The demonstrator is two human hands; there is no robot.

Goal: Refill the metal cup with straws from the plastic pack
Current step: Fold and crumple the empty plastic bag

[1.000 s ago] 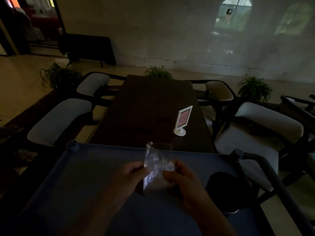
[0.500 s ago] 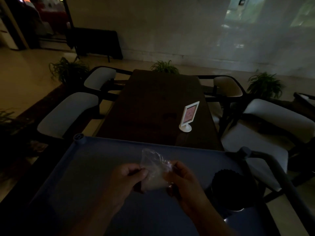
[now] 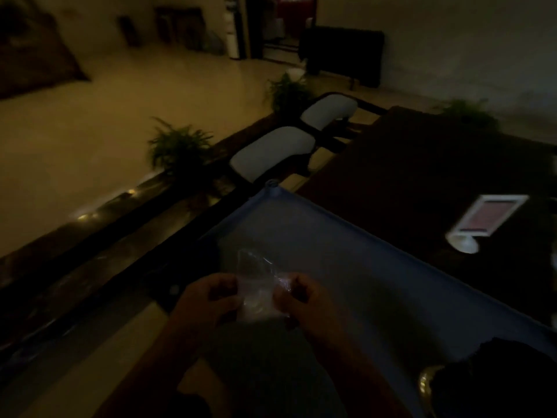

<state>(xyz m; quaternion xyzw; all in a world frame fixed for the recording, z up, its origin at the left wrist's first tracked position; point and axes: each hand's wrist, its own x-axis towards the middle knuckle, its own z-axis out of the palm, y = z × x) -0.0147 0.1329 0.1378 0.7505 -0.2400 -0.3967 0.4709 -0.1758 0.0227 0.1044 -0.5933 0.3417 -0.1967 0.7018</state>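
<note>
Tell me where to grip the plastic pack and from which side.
Pinch the plastic pack at its side edges, coming from left and right, as the left hand and right hand do. Its crumpled top stands free above them, probably the end to open.

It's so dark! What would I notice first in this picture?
First comes the crinkly clear plastic pack in the middle, pinched between the left hand and the right hand above the blue tray. Next is the white sign stand, bright on the dark table at the right. A leafy fern stands at the left.
</note>
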